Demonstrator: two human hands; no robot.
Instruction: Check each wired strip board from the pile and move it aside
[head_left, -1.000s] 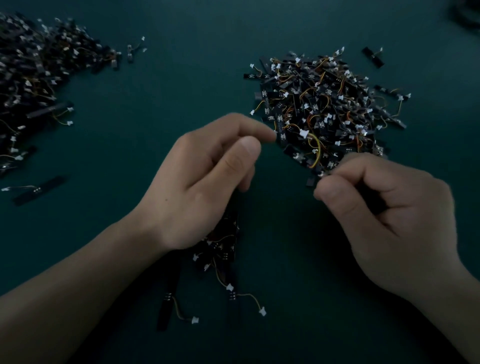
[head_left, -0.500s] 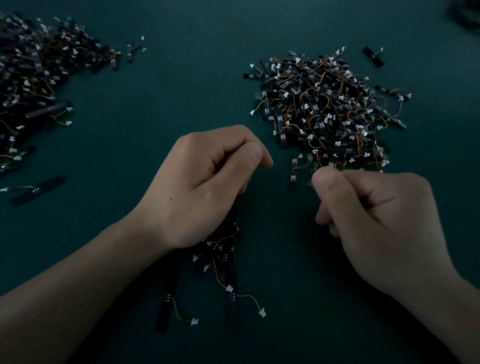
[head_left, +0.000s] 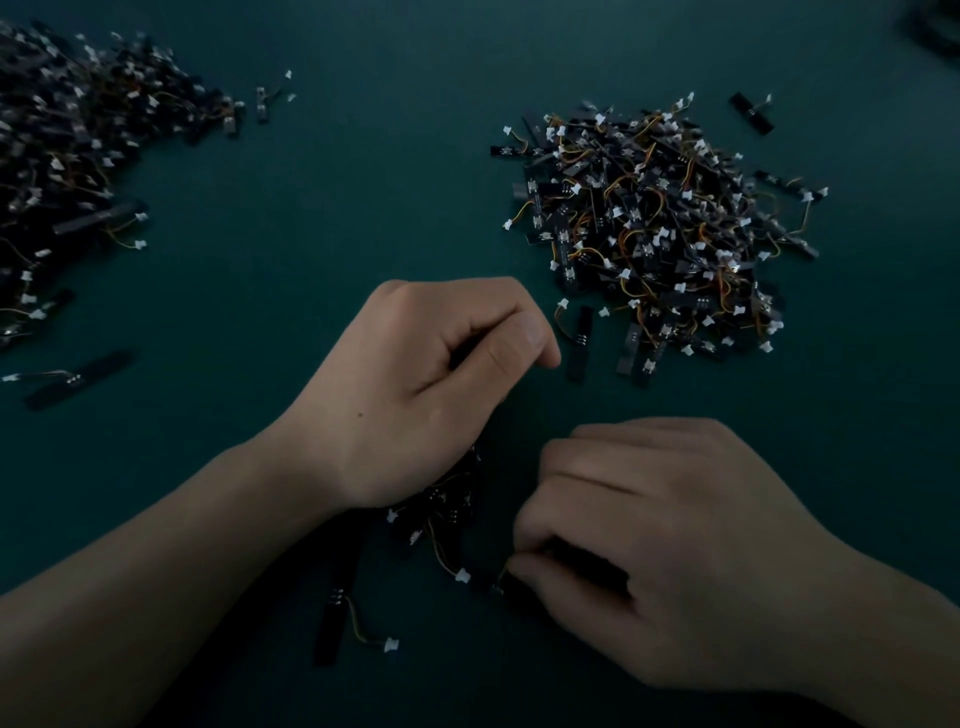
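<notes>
The big pile (head_left: 654, 223) of wired strip boards sits on the dark green counter (head_left: 322, 234) — black strips, orange and yellow wires, little white plugs, all tangled up. I'll place everything else off that pile.

The left hand (head_left: 431, 395) is just down-left of the pile, close to its lower edge, knuckles up. Its grip is clenched around a bundle of boards (head_left: 447, 512), and their wired ends poke out under the wrist.

The right hand (head_left: 670, 561) is well below the pile, nearer the camera, fingers curled in. Its fingertips (head_left: 519, 564) are pinching the wire end of a single strip board (head_left: 501, 584), right beside the bundle's dangling plugs. Most of that board is hidden under the hand and the light is dim, so that's all I can say about it.

Strays:
- A loose board (head_left: 332, 623) lies flat on the counter, far down-left of the pile by the left forearm, with its white plug trailing off.
- Another board (head_left: 581, 343) lies just off the pile's lower-left edge, between the pile and the left hand.
- An outlying board (head_left: 751, 111) sits just off the pile's upper right.

Way over to the left of the pile there's a second heap (head_left: 67, 156) of the same parts — with a lone board (head_left: 78, 376) lying apart from it.
</notes>
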